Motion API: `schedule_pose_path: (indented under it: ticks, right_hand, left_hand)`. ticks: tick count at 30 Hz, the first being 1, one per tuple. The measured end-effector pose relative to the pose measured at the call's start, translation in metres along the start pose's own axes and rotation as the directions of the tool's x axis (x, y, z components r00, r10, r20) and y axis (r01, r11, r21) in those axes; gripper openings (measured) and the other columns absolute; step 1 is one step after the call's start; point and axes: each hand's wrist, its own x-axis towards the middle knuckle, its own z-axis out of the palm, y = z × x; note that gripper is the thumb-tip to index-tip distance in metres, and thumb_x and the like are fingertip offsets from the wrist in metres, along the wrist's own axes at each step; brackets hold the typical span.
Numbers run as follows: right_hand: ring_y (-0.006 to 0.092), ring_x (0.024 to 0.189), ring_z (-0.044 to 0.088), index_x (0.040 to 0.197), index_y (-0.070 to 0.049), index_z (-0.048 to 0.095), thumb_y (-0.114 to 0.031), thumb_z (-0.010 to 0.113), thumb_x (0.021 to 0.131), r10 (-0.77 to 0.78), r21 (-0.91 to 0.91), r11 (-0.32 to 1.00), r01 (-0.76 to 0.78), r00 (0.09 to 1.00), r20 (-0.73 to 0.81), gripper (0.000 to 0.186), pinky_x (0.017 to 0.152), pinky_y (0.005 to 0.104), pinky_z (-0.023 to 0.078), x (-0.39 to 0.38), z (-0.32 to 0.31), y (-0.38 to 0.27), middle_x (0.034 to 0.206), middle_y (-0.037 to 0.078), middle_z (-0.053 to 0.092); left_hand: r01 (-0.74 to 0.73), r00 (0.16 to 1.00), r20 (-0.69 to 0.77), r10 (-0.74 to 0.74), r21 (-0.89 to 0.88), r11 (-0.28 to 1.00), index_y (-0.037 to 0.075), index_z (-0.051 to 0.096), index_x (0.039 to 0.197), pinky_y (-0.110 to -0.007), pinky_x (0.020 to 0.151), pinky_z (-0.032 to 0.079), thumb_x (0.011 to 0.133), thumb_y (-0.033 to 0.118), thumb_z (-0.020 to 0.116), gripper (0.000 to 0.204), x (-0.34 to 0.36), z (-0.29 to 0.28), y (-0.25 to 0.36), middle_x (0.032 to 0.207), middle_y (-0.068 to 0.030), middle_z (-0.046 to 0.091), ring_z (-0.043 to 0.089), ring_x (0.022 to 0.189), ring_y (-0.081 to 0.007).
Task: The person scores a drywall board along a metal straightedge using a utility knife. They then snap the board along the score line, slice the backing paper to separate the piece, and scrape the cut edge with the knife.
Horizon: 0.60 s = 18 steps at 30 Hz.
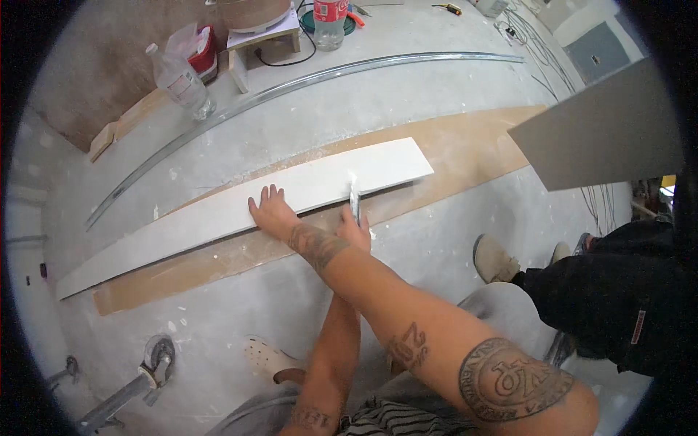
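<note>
My arms cross, the right passing over the left. My right hand (274,213) lies with fingers spread on the near edge of a long white strip of plasterboard (305,179). Further right, my left hand (354,231) grips a slim silvery utility knife (355,200), its front end at the strip's near edge. White dust or a scrape shows on the board just past the knife, whose blade I cannot make out clearly. Beneath the strip is a longer brown board (472,138), lying on the grey floor.
Beyond the strip runs a long metal profile (320,76). Plastic bottles (182,83), a red container (206,52) and a small wooden stand (265,36) are at the back. At right, a person's shoe (494,258) and a grey panel (603,127); a metal-legged stand (131,389) lower left.
</note>
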Motion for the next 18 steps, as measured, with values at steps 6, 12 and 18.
schedule_pose_path:
  ticks: [6,12,18]
  right_hand:
    - [0.0525,0.113,0.051,0.127,-0.006,0.056,-0.024,0.054,0.087,-0.009,-0.093,0.995,-0.023,0.944,-0.33,0.044,0.089,0.0605,0.043,0.002,0.016,-0.004,0.122,0.035,0.053]
    - [0.0269,0.076,0.069,0.077,-0.011,0.069,-0.016,0.058,0.08,-0.079,0.105,0.989,0.106,0.968,-0.239,0.013,0.067,0.0394,0.053,0.024,-0.041,0.018,0.077,0.009,0.069]
    - [0.0282,0.078,0.068,0.079,-0.01,0.069,-0.015,0.058,0.08,-0.11,0.123,0.983,0.138,0.972,-0.209,0.012,0.068,0.0395,0.053,0.029,-0.049,0.025,0.079,0.011,0.069]
  left_hand:
    - [-0.141,0.974,-0.207,0.093,-0.234,0.962,0.007,0.05,0.115,-0.049,0.071,0.047,0.089,0.022,0.059,0.031,-0.046,0.017,-0.012,0.085,-0.0202,0.065,0.064,0.077,-0.0408]
    - [-0.267,0.916,-0.386,0.109,-0.384,0.884,0.005,0.05,0.117,-0.049,0.071,0.048,0.09,0.023,0.058,0.033,-0.014,-0.003,-0.019,0.086,-0.0217,0.065,0.064,0.079,-0.0407]
    - [-0.084,0.956,-0.287,-0.058,-0.458,0.885,0.003,0.051,0.115,-0.05,0.071,0.047,0.091,0.025,0.057,0.033,0.017,-0.038,-0.024,0.084,-0.0225,0.064,0.064,0.079,-0.0399]
